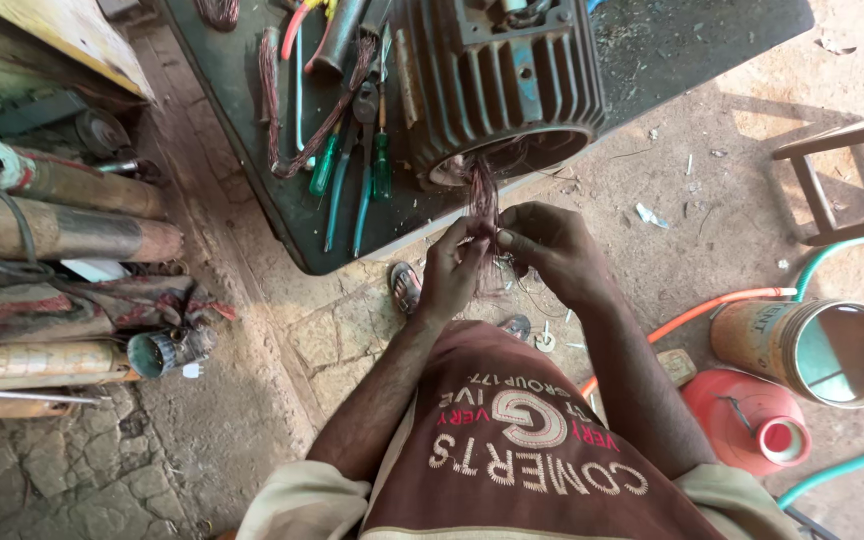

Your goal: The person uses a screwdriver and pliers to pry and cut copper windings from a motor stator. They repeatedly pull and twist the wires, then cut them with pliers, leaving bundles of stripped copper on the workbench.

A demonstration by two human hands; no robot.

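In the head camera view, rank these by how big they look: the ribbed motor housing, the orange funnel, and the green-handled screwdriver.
1. Ribbed motor housing, largest by far.
2. Orange funnel.
3. Green-handled screwdriver, smallest.
The funnel lies on the ground, the others on the dark table, so true sizes may differ.

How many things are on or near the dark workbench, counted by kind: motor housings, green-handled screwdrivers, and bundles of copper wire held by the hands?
Motor housing: 1
Green-handled screwdrivers: 2
Copper wire bundle held between left hand and right hand: 1
Total: 4
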